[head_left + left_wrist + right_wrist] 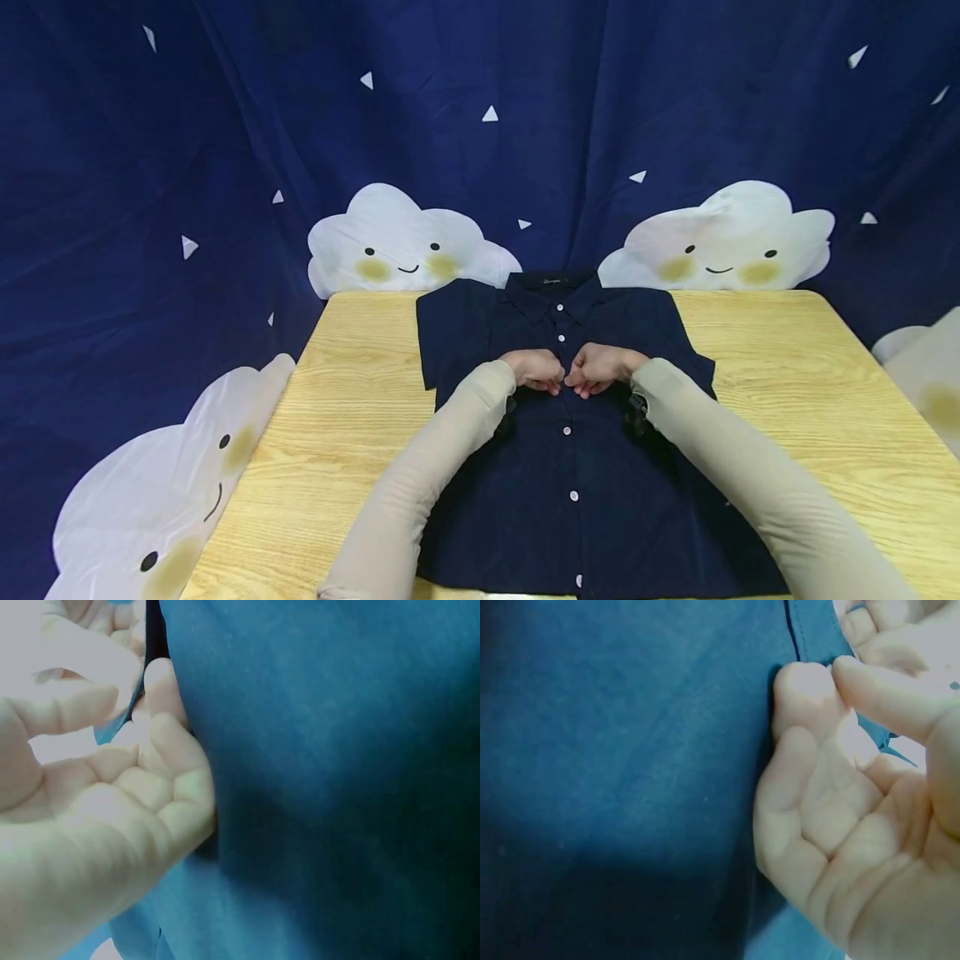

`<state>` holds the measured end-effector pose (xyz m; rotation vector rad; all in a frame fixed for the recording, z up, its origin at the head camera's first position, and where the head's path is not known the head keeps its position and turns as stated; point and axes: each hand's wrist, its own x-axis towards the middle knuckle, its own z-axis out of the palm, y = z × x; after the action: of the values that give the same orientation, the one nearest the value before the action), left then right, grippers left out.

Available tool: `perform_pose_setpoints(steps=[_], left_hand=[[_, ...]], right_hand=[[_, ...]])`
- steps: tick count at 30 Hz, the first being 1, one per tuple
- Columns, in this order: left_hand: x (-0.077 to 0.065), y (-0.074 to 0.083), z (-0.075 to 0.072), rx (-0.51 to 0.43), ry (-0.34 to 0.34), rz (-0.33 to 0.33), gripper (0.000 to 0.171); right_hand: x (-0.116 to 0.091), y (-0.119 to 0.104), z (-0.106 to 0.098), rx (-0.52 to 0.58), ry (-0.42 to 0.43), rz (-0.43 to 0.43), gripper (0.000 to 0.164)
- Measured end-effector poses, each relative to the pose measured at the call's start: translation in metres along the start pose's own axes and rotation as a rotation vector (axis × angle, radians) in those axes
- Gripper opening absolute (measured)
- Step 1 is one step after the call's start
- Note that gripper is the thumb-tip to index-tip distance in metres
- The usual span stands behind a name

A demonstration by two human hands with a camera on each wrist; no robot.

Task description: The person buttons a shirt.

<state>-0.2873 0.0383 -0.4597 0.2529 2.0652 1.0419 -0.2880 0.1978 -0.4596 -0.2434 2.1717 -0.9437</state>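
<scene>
A navy short-sleeved button shirt (510,483) lies front up, its collar (553,298) at the far side. White buttons run down its front placket, among them one (567,431) just below the hands. At chest height my left hand (535,367) pinches the placket from the left, fingers curled at the fabric edge. Facing it closely, my right hand (602,365) pinches the placket between thumb and index finger. In the right wrist view, a stitched strip of shirt front (814,630) runs into that pinch. Whatever button lies between the fingertips is hidden.
The shirt is spread on a light wood-grain table (352,400), its hem near the front edge. Behind and beside the table hangs a dark blue curtain (450,108) with white triangles and smiling clouds (405,242). Beige sleeves (435,475) cover both forearms.
</scene>
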Motion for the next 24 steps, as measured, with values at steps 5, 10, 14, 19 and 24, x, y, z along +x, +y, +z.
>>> perform_pose_setpoints(steps=[5, 10, 14, 19, 24], left_hand=[[0.0, 0.001, 0.003, 0.107, 0.007, 0.01, 0.017], [-0.002, 0.009, 0.007, 0.298, 0.062, -0.016, 0.022], [-0.003, 0.013, 0.007, 0.378, 0.091, -0.056, 0.02], [-0.003, 0.013, 0.007, 0.323, 0.088, -0.057, 0.022], [0.0, 0.009, 0.006, 0.229, 0.076, -0.039, 0.027]], right_hand=[[0.003, 0.0, -0.001, 0.014, -0.034, 0.03, 0.016], [0.003, -0.003, -0.002, 0.019, -0.058, 0.049, 0.016], [0.002, -0.006, -0.002, -0.012, -0.074, 0.048, 0.015], [0.002, -0.007, -0.002, -0.037, -0.091, 0.055, 0.014], [0.001, -0.007, -0.002, -0.03, -0.094, 0.062, 0.015]])
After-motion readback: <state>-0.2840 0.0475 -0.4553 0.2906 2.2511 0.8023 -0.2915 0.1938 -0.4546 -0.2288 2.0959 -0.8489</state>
